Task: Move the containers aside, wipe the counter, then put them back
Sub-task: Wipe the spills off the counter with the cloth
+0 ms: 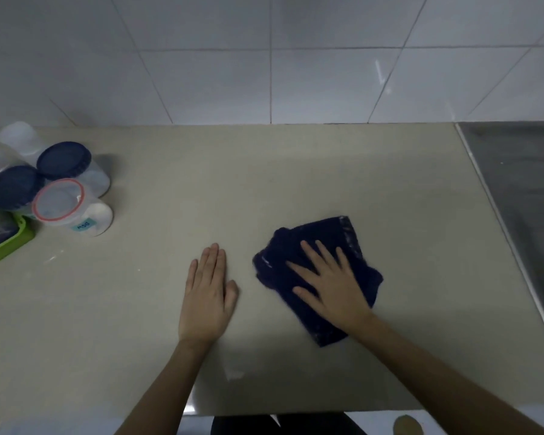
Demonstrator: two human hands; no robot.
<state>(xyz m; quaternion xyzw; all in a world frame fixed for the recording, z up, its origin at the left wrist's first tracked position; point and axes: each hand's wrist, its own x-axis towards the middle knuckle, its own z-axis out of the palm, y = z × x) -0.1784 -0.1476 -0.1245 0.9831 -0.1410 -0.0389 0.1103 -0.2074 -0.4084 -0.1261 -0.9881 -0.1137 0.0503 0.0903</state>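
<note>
A folded dark blue cloth [296,246] lies on the beige counter [201,183], right of centre. My right hand [330,277] presses flat on the cloth with fingers spread. My left hand [208,293] rests flat on the bare counter just left of the cloth, fingers together, holding nothing. Several clear plastic containers cluster at the far left: one with a red-rimmed lid [60,200], two with dark blue lids [64,160] [13,187], and a white-lidded one [18,136] behind them.
A green tray [10,243] sits at the left edge beside the containers. A steel sink drainboard [522,199] adjoins the counter on the right. White wall tiles [264,58] rise behind. The counter's front edge [264,412] is close to my body.
</note>
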